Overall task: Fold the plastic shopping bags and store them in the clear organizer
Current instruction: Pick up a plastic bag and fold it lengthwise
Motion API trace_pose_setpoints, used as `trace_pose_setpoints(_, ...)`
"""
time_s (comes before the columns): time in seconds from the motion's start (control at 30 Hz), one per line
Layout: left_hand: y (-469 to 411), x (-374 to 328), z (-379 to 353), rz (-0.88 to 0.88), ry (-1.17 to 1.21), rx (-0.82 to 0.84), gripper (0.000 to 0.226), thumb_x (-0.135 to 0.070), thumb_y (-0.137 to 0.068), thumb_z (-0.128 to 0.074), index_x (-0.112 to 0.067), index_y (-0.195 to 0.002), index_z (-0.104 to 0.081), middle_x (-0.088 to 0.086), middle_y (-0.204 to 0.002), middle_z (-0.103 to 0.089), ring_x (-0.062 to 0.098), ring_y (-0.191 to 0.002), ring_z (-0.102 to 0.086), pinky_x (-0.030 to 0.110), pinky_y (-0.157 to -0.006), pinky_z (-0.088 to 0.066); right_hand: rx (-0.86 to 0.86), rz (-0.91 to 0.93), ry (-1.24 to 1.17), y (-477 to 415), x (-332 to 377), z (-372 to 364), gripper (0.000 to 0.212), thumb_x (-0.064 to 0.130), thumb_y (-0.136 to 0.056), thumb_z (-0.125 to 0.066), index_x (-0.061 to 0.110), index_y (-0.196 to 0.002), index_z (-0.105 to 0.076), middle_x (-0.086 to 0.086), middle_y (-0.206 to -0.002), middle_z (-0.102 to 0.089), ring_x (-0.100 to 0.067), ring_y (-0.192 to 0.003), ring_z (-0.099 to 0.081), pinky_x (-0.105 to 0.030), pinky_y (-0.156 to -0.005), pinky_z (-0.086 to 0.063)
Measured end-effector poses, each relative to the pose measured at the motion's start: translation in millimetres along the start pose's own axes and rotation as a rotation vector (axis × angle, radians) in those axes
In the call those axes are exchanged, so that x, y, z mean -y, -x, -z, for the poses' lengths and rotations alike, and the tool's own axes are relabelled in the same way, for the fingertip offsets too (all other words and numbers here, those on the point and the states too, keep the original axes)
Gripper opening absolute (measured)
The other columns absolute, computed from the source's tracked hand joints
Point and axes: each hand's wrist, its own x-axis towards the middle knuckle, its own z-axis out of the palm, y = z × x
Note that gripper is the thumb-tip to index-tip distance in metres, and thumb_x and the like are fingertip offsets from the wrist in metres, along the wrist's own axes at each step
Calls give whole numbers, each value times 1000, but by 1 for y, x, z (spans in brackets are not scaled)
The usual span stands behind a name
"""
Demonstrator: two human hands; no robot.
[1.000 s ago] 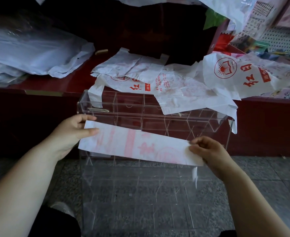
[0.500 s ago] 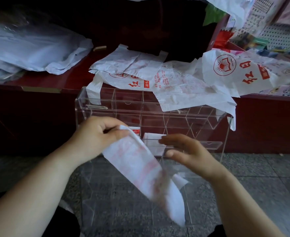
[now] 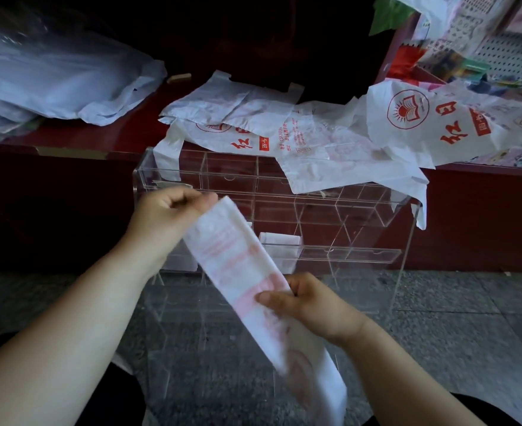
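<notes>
Swinging from level to steeply slanted, the long narrow white plastic bag strip with faint red print (image 3: 235, 259) now runs through the head view from about 11 o'clock of centre down to 5 o'clock. A second ago it was stretched flat between both hands.

The left hand (image 3: 167, 216) pinches the top end between thumb and curled fingers. The right hand (image 3: 308, 299), which had let go half a second ago, has come back and clamps the strip partway down, thumb on top. The tail below that grip hangs free and is blurred.

I judge this as the setup for a crosswise fold, shortening the strip so that it fits a compartment. Nothing from this bag is stored yet.

Behind the strip, the clear acrylic organizer (image 3: 376, 210) with its gridded compartments stands at 12 o'clock. It appears to hold a small folded white bag (image 3: 279, 241) near its middle. At 1 o'clock, loose white shopping bags with red print (image 3: 284, 130) lie on the dark red counter (image 3: 69, 133), one drooping over the organizer's rim, so much folding remains.
</notes>
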Motion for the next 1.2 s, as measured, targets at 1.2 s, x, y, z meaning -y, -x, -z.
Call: trace_pose_setpoints(1.2, 25, 43, -45, 553, 262, 393, 8, -6, -81, -59, -13, -81, -62, -8, -64, -70, 5, -68, -65, 16, -65, -51, -70, -60, -235, -16, -19, 0, 19, 14, -92, -49, 12, -84, -66, 4, -72, -69, -8, -65, -64, -20, -62, -52)
